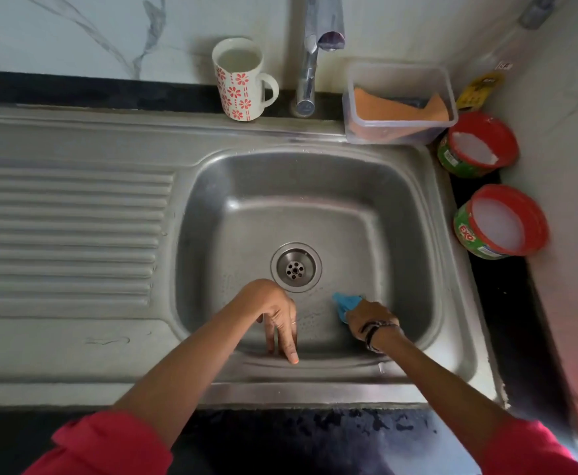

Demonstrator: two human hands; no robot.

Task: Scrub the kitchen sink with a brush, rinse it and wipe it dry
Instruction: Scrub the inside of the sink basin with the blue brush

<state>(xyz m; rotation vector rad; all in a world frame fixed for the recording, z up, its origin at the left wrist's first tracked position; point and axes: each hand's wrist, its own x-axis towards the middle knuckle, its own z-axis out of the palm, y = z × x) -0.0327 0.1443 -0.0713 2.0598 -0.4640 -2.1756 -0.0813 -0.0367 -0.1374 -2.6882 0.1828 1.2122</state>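
R hand [369, 320] grips blue cloth [344, 303] on sink [428, 234] floor nr front wall; L hand [273, 310], fingers straight, touches front rim. Steel basin wet, drain [296, 267] just beyond both.

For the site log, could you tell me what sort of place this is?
Most likely a home kitchen: a steel sink with a ribbed drainboard, a tap over it, and tubs of dish soap alongside.

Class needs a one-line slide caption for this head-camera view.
Right hand wipes the steel sink with a blue cloth; left hand rests inside.
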